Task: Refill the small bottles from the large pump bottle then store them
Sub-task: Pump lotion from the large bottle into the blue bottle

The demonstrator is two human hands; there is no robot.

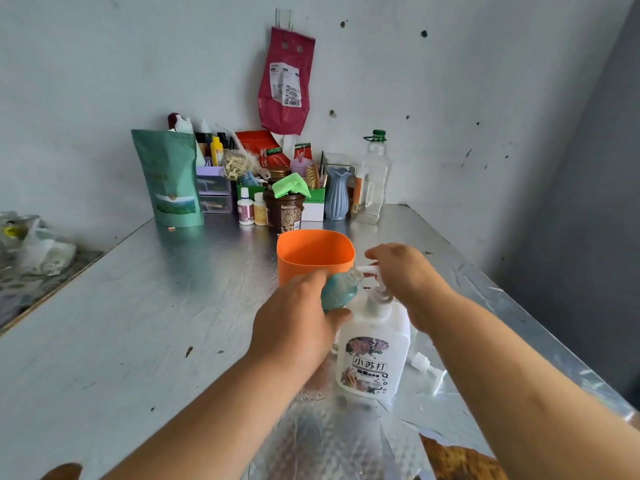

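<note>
**Entry: filling 1 small bottle at the pump spout**

Setup. The large pump bottle (375, 348), white with a flowered label, stands upright on the metal worktop (138, 306), near its right edge. An orange cup (311, 251) stands just behind it. A loose pump cap (424, 365) lies on the worktop to the bottle's right; probably it belongs to the small bottle.

Hands. The left hand (298, 317) grips a small teal bottle (341, 289), with its fingers curled round the body. The bottle is held off the worktop and tilted, its clear neck at the tip of the pump spout (369, 270). The right hand (405, 275) lies on the pump head (381, 289), with its fingers bent over the top. I cannot tell how far down the head is pressed.

Step, as judged: dispensing into this bottle. The fill level is not readable through the teal wall.

Risks:
1. The neck is narrow. If the spout tip sits beside the mouth rather than in it, a stroke puts liquid down the outside and onto the left fingers.
2. Wet fingers on a smooth bottle mean a slipping grip.
3. A hard off-centre push could rock the large bottle toward the worktop edge.
4. With the level hidden, overfilling is easy.
5. The tilt could spill the contents if it deepens.
</note>
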